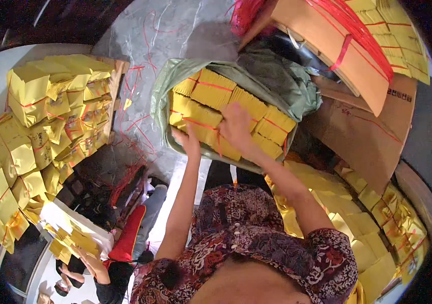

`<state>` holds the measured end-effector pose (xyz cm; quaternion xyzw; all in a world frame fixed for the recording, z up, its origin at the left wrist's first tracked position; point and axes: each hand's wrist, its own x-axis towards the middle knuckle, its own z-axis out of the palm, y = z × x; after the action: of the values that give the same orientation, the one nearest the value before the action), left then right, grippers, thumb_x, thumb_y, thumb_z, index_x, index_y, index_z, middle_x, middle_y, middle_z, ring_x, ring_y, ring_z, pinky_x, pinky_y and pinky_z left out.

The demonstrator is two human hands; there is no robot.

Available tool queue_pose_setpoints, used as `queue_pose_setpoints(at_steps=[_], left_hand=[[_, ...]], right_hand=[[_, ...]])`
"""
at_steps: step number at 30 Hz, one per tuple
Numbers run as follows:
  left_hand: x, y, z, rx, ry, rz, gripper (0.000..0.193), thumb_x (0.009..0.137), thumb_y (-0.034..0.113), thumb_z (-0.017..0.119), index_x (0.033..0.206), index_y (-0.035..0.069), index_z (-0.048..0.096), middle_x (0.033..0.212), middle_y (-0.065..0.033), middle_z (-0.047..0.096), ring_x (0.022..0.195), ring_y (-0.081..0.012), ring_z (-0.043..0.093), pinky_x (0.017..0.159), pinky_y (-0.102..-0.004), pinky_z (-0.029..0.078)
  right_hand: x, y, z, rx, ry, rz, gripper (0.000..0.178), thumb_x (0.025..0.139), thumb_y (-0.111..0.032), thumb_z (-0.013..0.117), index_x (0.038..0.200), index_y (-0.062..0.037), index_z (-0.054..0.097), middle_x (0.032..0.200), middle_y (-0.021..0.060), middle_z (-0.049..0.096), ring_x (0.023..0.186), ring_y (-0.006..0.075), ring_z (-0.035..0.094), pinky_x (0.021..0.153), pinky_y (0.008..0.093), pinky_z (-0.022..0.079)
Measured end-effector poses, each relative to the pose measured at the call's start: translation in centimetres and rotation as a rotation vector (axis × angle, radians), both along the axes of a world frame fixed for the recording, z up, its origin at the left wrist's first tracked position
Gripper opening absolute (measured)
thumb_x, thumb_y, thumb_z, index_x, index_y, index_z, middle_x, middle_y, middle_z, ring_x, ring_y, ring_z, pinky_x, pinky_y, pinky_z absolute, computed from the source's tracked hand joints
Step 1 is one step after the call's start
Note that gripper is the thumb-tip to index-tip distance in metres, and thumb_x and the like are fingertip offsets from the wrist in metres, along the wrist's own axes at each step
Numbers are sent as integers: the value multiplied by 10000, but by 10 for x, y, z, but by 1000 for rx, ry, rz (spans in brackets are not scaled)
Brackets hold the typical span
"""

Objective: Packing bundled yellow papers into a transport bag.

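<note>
Many red-tied yellow paper bundles packed in a grey-green plastic sack. Right hand laid on top of them, fingers curled onto a bundle; left hand at the sack's near edge, grip unclear. Left of the sack, stacked yellow packets; right, brown cardboard.

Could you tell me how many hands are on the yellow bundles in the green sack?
2: the left hand at the near edge of the yellow bundles, the right hand on their middle.

Green sack of yellow paper bundles
</note>
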<state>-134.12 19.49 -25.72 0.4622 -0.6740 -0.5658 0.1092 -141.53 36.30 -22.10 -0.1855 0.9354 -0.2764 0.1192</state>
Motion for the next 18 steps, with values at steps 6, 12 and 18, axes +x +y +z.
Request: queue_pose_setpoints(at_steps=[6,12,18], left_hand=[[26,33,51,-412,-350,-129,989,739,430,684,1371,-68,109,1347,-307,199,1264,-417,204,1042,-455,210],[29,52,9,328,-565,50,844,724,452,691,1246,-81,300,1065,-216,518,896,-297,575,803,-375,459],[38,44,13,236,-167,-122,373,890,356,517,1036,18,460,897,-120,580,696,-173,590,488,-303,512]], right_hand=[[-68,158,9,208,241,-236,562,808,-296,590,1268,-40,396,1212,212,427,1107,375,411,911,494,329],[-88,196,-32,147,-222,-49,370,828,-360,545,1053,-66,546,963,170,571,904,363,550,780,438,448],[-68,170,-4,53,47,74,182,828,-222,552,883,-49,552,838,150,594,798,371,579,685,455,473]])
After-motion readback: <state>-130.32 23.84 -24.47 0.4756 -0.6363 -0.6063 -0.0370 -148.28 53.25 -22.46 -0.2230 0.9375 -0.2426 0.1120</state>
